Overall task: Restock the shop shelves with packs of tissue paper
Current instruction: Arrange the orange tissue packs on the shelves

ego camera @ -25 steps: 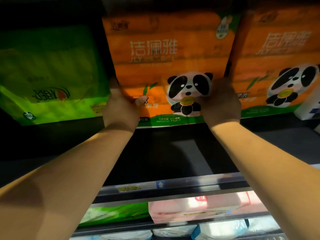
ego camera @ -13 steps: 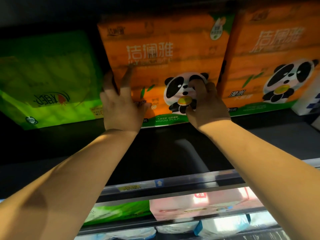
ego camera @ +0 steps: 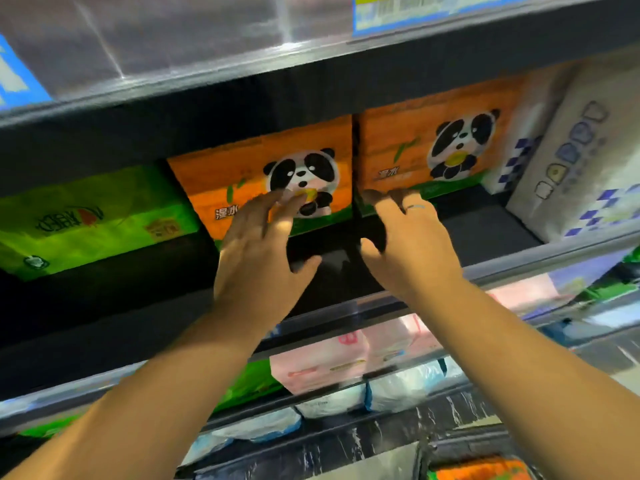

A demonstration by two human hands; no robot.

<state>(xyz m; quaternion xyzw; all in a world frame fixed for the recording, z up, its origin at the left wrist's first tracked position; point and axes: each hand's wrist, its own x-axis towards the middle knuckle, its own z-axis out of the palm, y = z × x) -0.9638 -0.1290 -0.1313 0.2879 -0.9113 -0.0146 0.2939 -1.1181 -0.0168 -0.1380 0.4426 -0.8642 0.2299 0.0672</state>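
Observation:
An orange tissue pack with a panda stands at the back of the dark shelf. A second orange panda pack stands right beside it. My left hand is in front of the first pack, fingers spread, fingertips at its lower front. My right hand hovers over the shelf in front of the gap between the two packs, fingers apart, a ring on one finger. Neither hand holds anything.
A green pack lies to the left on the same shelf, a white and blue pack to the right. The shelf above hangs low over the packs. Pink, green and white packs fill the lower shelves.
Both hands have let go of the orange panda pack and drawn back from it with fingers spread. The pack now sits deep on the shelf. The camera has pulled back and tilted.

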